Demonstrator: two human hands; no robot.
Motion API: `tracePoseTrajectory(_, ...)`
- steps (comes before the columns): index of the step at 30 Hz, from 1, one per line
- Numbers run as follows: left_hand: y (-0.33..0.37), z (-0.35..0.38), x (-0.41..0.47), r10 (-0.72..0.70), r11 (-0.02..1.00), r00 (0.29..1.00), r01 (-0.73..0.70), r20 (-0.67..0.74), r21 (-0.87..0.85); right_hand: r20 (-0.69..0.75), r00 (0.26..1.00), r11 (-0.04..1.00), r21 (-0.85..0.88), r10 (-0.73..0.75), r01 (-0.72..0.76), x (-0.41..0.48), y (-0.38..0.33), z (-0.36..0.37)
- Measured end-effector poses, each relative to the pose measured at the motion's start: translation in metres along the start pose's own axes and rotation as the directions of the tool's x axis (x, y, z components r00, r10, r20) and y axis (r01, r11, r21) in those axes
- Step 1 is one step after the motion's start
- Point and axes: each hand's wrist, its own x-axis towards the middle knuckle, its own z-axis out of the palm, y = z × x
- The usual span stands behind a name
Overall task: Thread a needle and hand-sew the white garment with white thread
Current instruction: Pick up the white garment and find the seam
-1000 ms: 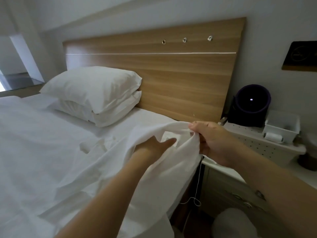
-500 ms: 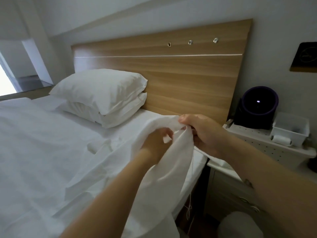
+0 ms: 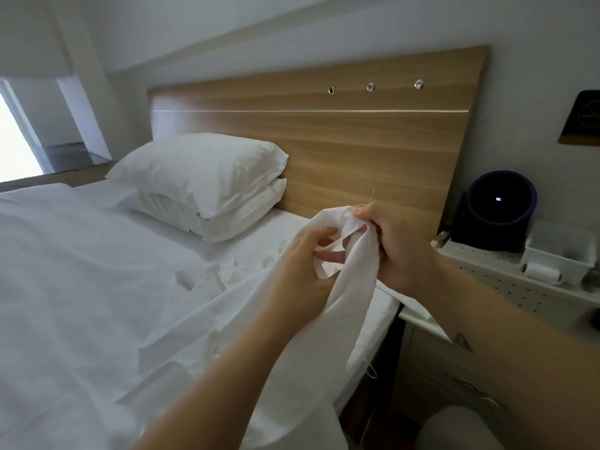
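Far left, a bright window point(image 3: 13, 151) behind a big white-sheeted bed point(image 3: 65, 271), plus two plump white pillows point(image 3: 201, 177) stacked against a light wooden headboard point(image 3: 324, 141). Middle of the shot: crumpled white cloth garment point(image 3: 350, 306), trailing from the bed up into both hands and hanging over the mattress edge. Left hand point(image 3: 302, 264) curled round a bunch of it, fingers hooked into the folds, forearm blocking a chunk of the bed. Right hand point(image 3: 399, 241) just beside it, thumb and forefinger pinching the top fold, other fingers mostly buried behind cloth. Thin needle point(image 3: 373, 194) poking straight up out of that same pinch, in front of the headboard. Loop of white thread point(image 3: 371, 371) dangling by the hanging cloth, down in the dark gap beside the bed. Further right, a white bedside table point(image 3: 454, 378) topped with a white perforated board point(image 3: 506, 287), carrying a round dark purple gadget point(image 3: 500, 209) with a tiny light, a white plastic bin point(image 3: 552, 258) and, touching the bin's front, a spool of white thread point(image 3: 541, 273). Dark plaque point(image 3: 581, 118) up on the wall, cut off by the frame edge.
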Motion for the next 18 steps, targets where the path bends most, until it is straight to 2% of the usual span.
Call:
tracePoseTrajectory(2, -0.004, 0.001, 0.001, -0.026, 1.0, 0.999, 0.026, 0.029, -0.017, 0.007, 1.0, 0.997, 0.074, 0.016, -0.016, 0.003, -0.003, 0.001)
tracePoseTrajectory(4, -0.01, 0.001, 0.004, -0.108, 0.994, 0.994, 0.109, 0.035, -0.018, 0.002, 1.0, 0.995, 0.096, -0.003, 0.003, 0.004, -0.008, 0.005)
tracePoseTrajectory(8, -0.013, -0.008, 0.012, -0.221, 0.961, 0.968, 0.237, -0.119, 0.144, -0.086, 0.983, 0.983, 0.064, -0.164, 0.17, 0.007, -0.014, 0.013)
tracePoseTrajectory(11, -0.014, -0.028, 0.021, -0.251, 0.964, 0.951, 0.262, -0.179, 0.045, -0.132, 0.969, 0.977, 0.015, -0.209, 0.213, 0.011, -0.016, 0.011)
tracePoseTrajectory(15, -0.005, -0.072, 0.035, -0.3, 0.919, 0.954, 0.281, -0.028, -0.276, -0.29, 0.946, 0.985, 0.044, -0.149, 0.168, 0.024, -0.023, 0.0)
tracePoseTrajectory(18, 0.014, -0.116, 0.041, -0.27, 0.915, 0.962, 0.271, 0.045, -0.299, -0.308, 0.949, 0.994, 0.064, -0.066, 0.09, 0.036, -0.027, 0.002)
